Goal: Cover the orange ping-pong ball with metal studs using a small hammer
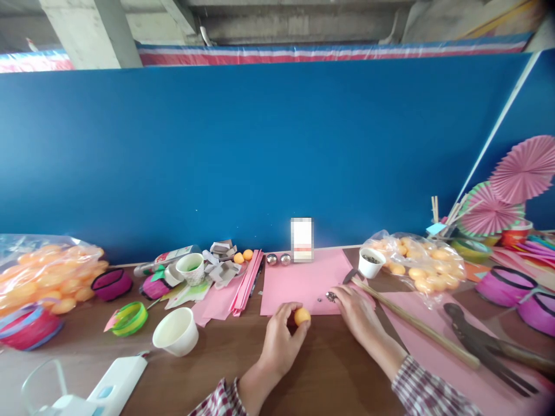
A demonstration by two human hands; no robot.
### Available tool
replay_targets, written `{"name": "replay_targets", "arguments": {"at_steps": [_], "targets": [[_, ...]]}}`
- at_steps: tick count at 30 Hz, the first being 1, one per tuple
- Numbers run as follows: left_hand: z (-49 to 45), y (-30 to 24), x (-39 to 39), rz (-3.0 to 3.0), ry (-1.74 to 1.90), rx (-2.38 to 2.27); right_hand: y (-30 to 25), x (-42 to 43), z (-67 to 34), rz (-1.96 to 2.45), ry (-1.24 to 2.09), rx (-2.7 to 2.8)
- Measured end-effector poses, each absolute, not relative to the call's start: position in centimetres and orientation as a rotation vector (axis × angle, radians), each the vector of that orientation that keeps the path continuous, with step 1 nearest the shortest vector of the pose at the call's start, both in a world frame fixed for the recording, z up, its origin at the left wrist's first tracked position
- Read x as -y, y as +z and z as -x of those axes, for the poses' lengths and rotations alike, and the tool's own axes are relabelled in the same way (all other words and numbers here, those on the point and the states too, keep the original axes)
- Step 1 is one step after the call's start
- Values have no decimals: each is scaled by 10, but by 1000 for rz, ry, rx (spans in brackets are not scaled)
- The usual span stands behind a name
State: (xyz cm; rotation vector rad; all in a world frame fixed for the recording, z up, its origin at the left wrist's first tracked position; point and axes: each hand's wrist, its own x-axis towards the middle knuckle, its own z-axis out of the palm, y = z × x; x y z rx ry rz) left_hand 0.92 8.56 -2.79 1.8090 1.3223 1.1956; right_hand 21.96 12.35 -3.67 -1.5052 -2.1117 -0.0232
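My left hand (277,338) holds an orange ping-pong ball (302,316) between thumb and fingers, just over the near edge of a pink paper sheet (303,283). My right hand (358,315) lies low over the same sheet's right side. Its fingertips close on a small cluster of shiny dark metal pieces (330,296), whose exact kind is too small to tell. One loose metal piece (319,300) lies on the paper between the two hands. Beyond my right hand stands a white cup (371,263) with dark small bits inside.
Two steel balls (278,259) sit at the sheet's far left. A wooden-handled hammer (416,323) and pincers (485,346) lie on the right. Bags of orange balls (427,263) flank both sides. An empty white bowl (176,331) is at left, before a blue partition (260,144).
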Motion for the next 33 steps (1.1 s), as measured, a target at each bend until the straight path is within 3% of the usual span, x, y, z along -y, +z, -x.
{"name": "replay_targets", "arguments": {"at_steps": [6, 16, 33], "targets": [[-9, -30, -87, -1817, 1210, -1327, -36, -121, -223, 1564, -174, 2106], [-9, -31, -86, -1826, 1214, -1318, -35, -123, -224, 1634, -156, 2099], [-9, -32, -88, -1854, 1198, -1331, -30, -124, -198, 1320, -116, 2300]]}}
